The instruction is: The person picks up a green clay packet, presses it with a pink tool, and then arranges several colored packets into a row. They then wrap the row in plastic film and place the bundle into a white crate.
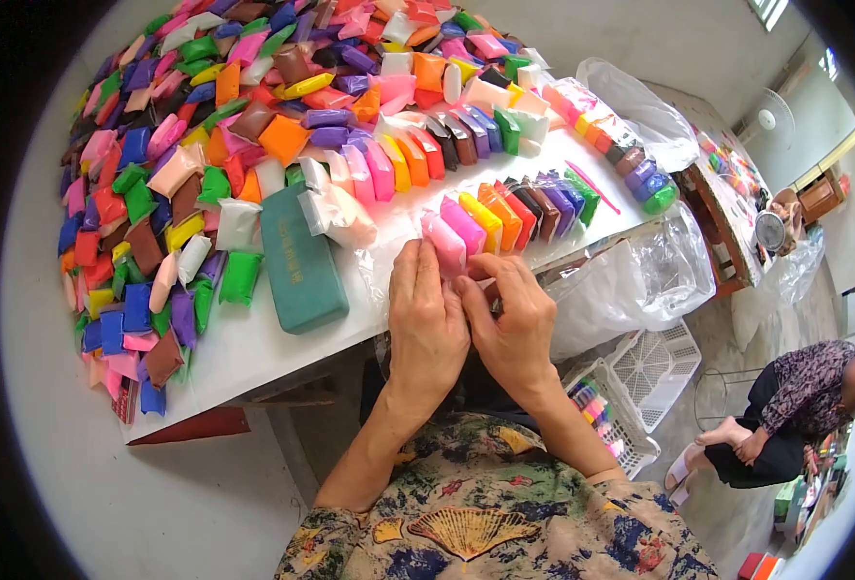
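Observation:
A row of small soft packets in clear wrap stands on the white table, running from light pink through yellow, orange and brown to green. At its near end is the light pink packet. My left hand has its fingers along the left side of this packet, closed on it. From the right, my right hand pinches at the packet's lower edge, its fingers curled and the thumbs close together. Clear plastic film lies by my left hand. What sits between the thumbs is partly hidden.
A green box stands left of my hands. Behind it spreads a large heap of coloured packets. A second row lies beyond, and a bagged row at right. White crates stand below; a person sits at right.

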### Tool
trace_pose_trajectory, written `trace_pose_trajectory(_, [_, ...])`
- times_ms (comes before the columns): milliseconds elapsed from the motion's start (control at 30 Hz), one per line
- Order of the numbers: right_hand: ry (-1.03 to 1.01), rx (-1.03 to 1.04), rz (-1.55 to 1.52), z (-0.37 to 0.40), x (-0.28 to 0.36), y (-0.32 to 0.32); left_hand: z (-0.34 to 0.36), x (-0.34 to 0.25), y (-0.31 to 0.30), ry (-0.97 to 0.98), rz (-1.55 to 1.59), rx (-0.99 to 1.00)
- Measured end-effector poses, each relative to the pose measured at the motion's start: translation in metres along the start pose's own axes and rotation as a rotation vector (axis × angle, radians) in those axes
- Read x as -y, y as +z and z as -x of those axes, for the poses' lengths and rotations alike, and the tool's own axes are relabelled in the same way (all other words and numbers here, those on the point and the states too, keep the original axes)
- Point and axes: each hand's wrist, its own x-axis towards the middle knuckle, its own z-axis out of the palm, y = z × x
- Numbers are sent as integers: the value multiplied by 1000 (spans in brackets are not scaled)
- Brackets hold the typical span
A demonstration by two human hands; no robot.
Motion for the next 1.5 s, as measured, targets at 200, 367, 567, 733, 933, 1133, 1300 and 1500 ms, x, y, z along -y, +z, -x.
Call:
trace_pose_trajectory(200, [-57,-34,-74,-19,23,-26,-5,-6,1,26,-16,9])
trace_pose_trajectory(367, [-206,-26,47,-64,39,-18,-6,-7,5,-13,-14,42])
trace_pose_trajectory(567, [-153,272,390,-96,81,36,1,-9,12,-73,436,-30])
trace_pose_trajectory(733, [-175,413,428,-105,78,72,8,6,9,73,171,66])
trace_pose_trajectory(933, [-184,499,495,-108,66,88,6,9,11,133,69,52])
trace_pose_trajectory(1133, [-196,513,488,-107,70,94,1,3,3,96,132,86])
trace_pose_trajectory(1300, [-247,490,459,-109,66,95,1,1,6,79,131,0])
trace_pose_trajectory(1500, [-241,404,433,-109,66,89,2,1,6,40,98,37])
